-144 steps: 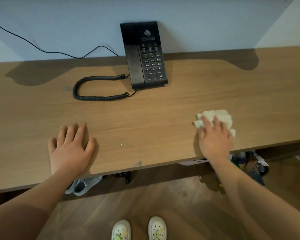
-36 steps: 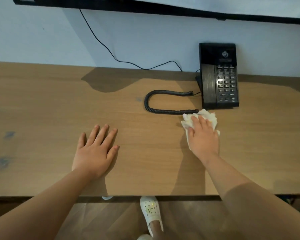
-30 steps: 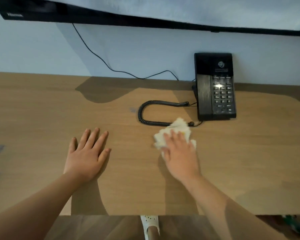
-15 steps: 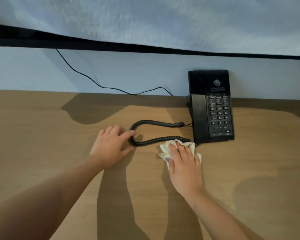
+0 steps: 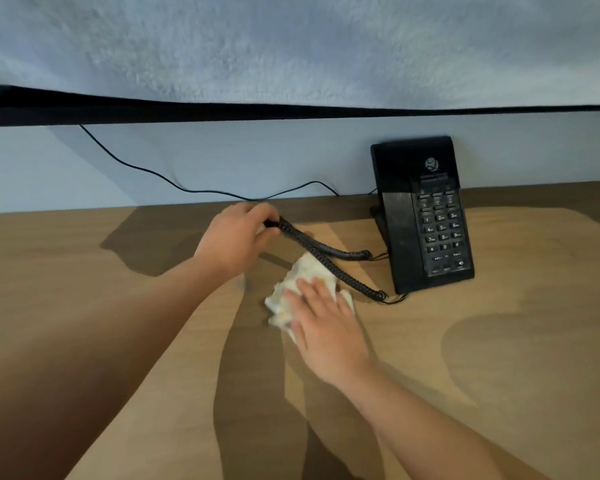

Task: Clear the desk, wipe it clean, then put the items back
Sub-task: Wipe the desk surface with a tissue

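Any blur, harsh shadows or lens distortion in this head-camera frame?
Head view: the left hand on the coiled cord is slightly motion-blurred; hard arm shadows cross the desk; the black edge above bows from wide-angle distortion; the phone keypad is legible.

Our worktop: phone at the back right.
Its cord runs left; our cloth lies partly beneath it.

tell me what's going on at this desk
A person is wiping a wooden desk. The right hand presses a crumpled white cloth flat on the surface with straight fingers. The left hand grips the loop end of the phone's coiled cord and appears to lift it clear of the cloth. The black phone stands at the back by the wall.
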The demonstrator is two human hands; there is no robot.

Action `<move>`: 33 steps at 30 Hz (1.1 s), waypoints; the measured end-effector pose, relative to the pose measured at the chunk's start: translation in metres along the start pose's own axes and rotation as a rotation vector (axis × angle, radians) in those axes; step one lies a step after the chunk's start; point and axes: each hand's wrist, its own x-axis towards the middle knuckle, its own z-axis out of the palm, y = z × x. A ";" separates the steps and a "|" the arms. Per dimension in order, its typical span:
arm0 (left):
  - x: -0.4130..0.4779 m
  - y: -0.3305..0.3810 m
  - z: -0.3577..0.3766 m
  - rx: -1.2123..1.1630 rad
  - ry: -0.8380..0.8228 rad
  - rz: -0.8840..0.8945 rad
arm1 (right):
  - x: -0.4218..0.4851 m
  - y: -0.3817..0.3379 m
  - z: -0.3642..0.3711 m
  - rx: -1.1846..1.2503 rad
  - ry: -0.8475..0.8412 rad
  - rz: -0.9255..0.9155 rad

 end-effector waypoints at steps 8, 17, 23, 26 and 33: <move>0.069 0.035 0.001 -0.151 0.057 0.060 | 0.051 -0.007 -0.018 0.034 0.006 0.266; 0.079 0.020 0.048 0.022 -0.453 0.090 | 0.019 -0.005 0.015 -0.025 0.102 0.054; 0.044 -0.011 0.020 -0.236 -0.379 0.003 | 0.034 -0.008 -0.002 -0.019 0.040 0.047; 0.023 -0.033 0.006 -0.224 -0.311 -0.046 | 0.053 0.001 -0.014 0.045 0.025 0.022; -0.066 -0.098 -0.017 0.063 -0.121 -0.382 | 0.109 0.037 -0.029 0.067 0.190 0.360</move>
